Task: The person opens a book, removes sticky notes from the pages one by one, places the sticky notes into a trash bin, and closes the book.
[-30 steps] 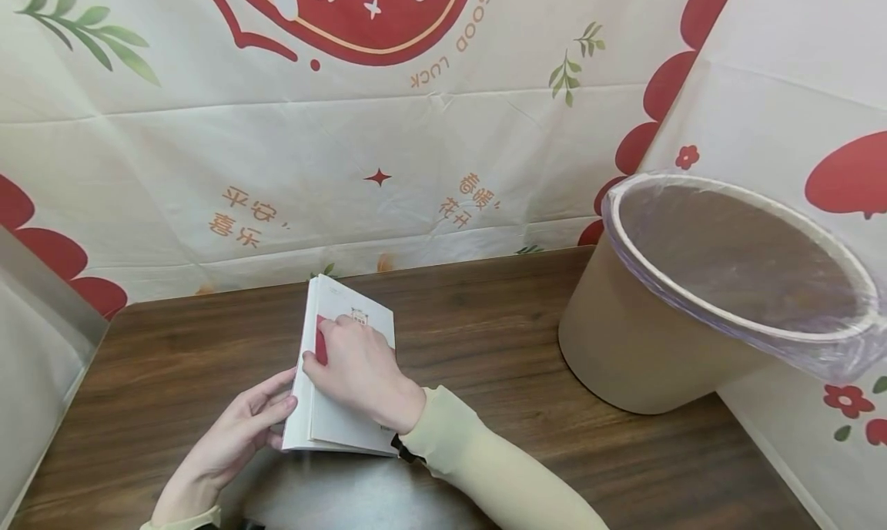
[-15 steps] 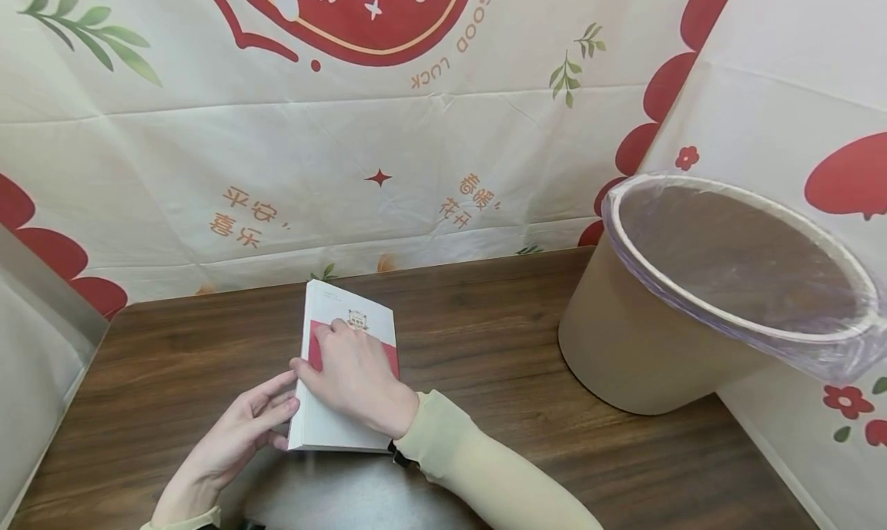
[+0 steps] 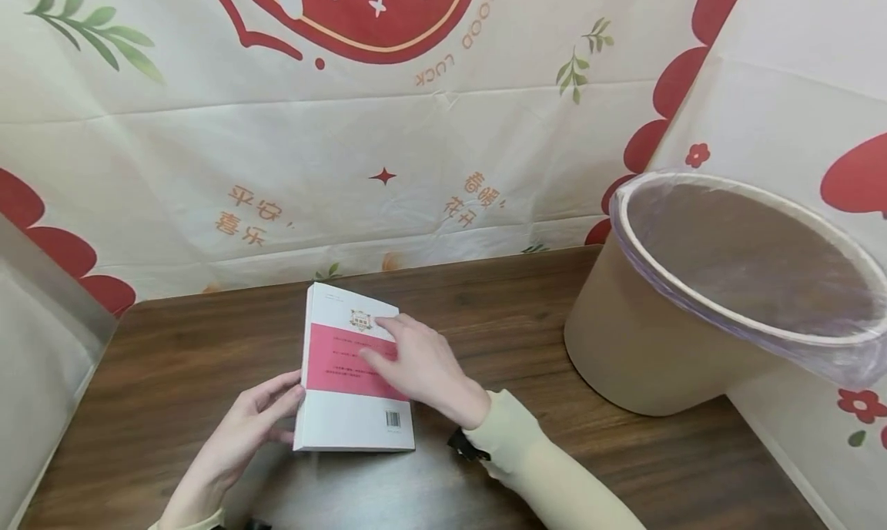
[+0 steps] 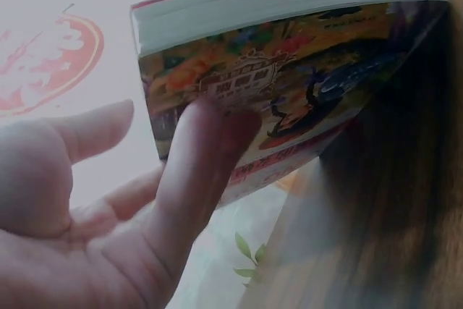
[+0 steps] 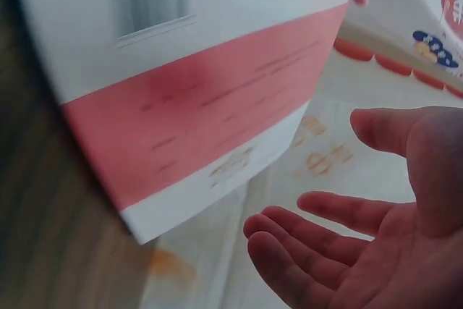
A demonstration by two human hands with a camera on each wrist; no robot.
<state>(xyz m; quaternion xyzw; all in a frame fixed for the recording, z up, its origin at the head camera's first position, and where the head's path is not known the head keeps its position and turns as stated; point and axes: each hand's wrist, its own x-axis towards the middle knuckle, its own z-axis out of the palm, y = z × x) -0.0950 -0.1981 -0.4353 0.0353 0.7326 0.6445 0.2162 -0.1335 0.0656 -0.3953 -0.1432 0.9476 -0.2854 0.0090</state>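
A thick paperback book [image 3: 353, 418] has its white back cover upward in the head view, with a pink band across the middle and a barcode. It is tilted, its left side raised off the table. My left hand [image 3: 252, 418] supports that raised side. In the left wrist view its straight fingers [image 4: 195, 157] touch the colourful front cover underneath, while the thumb stands apart from the page edges. My right hand [image 3: 430, 364] overlaps the book's right side in the head view. From the right wrist, its fingers [image 5: 304, 244] look loosely spread and apart from the cover, with nothing between them.
A beige bin [image 3: 624, 345] lined with a clear plastic bag stands on the right of the dark wooden table [image 3: 180, 345]. A white printed cloth [image 3: 374, 145] hangs along the back edge and continues down the right side.
My right hand was over the book's left edge, where the cover was lifted a little. The cover now lies flat on the pages, and that hand has slid right. My left hand has barely moved.
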